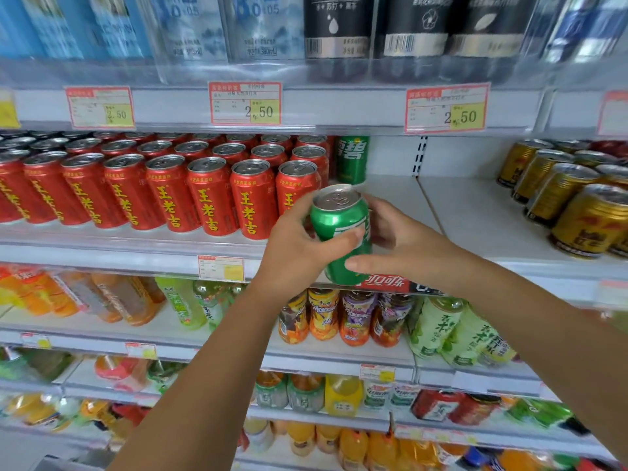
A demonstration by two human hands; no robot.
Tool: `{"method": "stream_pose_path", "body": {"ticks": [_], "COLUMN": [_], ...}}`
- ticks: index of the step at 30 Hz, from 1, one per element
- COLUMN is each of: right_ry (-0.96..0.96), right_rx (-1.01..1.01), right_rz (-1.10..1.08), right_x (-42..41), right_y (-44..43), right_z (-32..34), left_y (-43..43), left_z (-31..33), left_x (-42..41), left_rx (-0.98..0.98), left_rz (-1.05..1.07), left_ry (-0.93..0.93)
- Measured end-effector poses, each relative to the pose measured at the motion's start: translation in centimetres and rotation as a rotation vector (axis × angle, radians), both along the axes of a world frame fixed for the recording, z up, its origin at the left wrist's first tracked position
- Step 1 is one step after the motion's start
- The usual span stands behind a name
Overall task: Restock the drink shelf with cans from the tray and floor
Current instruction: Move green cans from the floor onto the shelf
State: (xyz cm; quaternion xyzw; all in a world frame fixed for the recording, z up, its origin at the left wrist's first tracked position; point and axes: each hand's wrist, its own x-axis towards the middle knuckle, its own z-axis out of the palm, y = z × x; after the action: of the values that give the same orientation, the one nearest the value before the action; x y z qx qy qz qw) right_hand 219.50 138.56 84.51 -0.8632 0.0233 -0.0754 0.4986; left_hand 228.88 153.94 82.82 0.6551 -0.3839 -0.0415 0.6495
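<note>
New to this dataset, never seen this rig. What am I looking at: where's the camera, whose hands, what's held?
There is no robot here. One wide-angle camera sits on a person's head and looks forward and down, so the two bare arms reaching in are that person's own. The left hand and right hand both grip one green can, held in front of the shelf. On that shelf stand rows of red cans to the left, a second green can at the back beside them, and gold cans to the right, with a bare stretch between. The shelves above and below hold bottled drinks.
</note>
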Motion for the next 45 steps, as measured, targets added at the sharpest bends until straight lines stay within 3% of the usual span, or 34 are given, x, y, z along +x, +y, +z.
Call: {"method": "stream_pose_path", "body": {"ticks": [6, 9, 14, 18, 29, 35, 45], "right_ry": [-0.171, -0.223, -0.192, -0.135, -0.070, -0.090, -0.097], "right_rx": [-0.024, 0.000, -0.042, -0.094, -0.028, -0.138, -0.131], "right_rz": [-0.202, -0.342, -0.497, -0.529, -0.464, -0.535, -0.568], "right_x": [0.2, 0.7, 3.5, 6.2, 9.8, 11.1, 15.3], "right_y": [0.6, 0.1, -2.6, -4.0, -5.1, -6.0, -7.2], "right_z": [-0.7, -0.5, -0.7, -1.7, -1.8, -2.0, -2.4], "left_y": [-1.0, -0.2, 2.2, 2.5, 1.9, 1.7, 1.7], "left_z": [0.2, -0.5, -4.1, -6.3, -7.8, -8.1, -8.2], "left_x": [-0.5, 0.5, 3.4, 4.9, 5.5, 5.6, 5.5], "left_rx": [-0.020, 0.076, 0.430, 0.475, 0.374, 0.348, 0.344], "left_rz": [-0.005, 0.091, 0.273, 0.355, 0.381, 0.393, 0.405], "left_ry": [-0.084, -0.168, -0.514, -0.729, -0.735, -0.748, -0.747]}}
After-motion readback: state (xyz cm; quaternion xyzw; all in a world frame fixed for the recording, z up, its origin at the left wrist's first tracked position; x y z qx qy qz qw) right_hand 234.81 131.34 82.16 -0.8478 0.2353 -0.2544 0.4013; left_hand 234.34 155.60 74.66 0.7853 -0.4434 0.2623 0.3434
